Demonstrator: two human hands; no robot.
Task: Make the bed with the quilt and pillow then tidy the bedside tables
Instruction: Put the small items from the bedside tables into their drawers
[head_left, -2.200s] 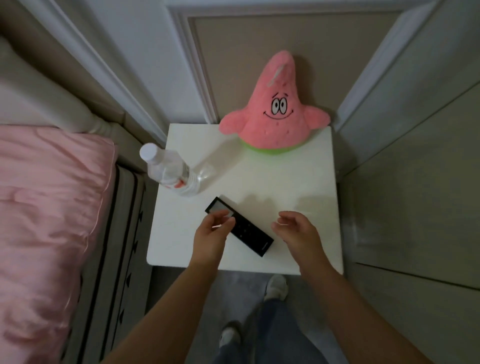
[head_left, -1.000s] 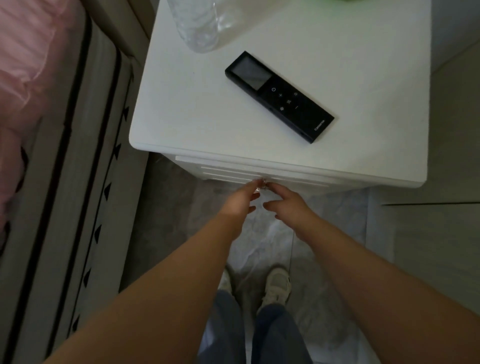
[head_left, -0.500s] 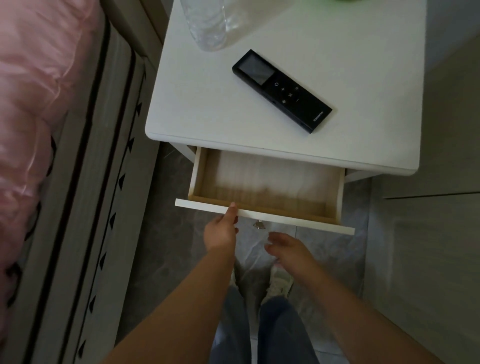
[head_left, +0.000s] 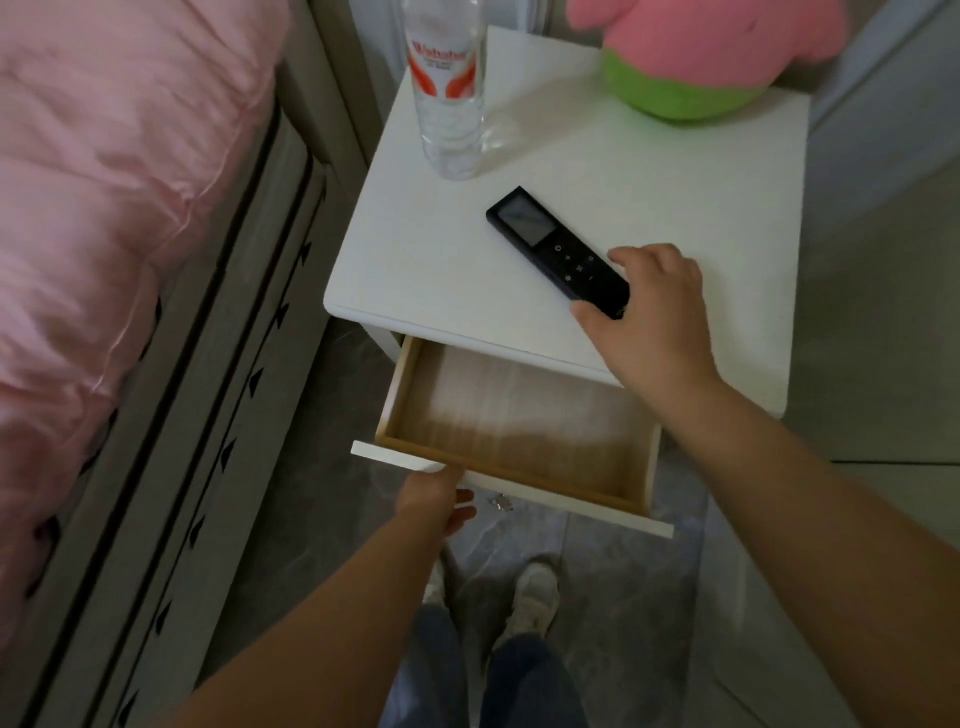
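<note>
A black remote control lies at an angle on the white bedside table. My right hand closes its thumb and fingers around the remote's near end, which still rests on the tabletop. Below the tabletop the table's drawer stands pulled out, its wooden inside bare. My left hand holds the drawer's white front edge near its left end. A clear water bottle stands at the table's back left, and a pink and green plush toy sits at the back right.
The bed with a pink quilt runs along the left, its striped frame close to the table. A grey wall panel closes in the right side. My feet stand on grey tiled floor under the open drawer.
My right hand has risen from below the drawer front to the tabletop and closed on the remote's near end. The drawer has slid out further, with my left hand still on its front.
</note>
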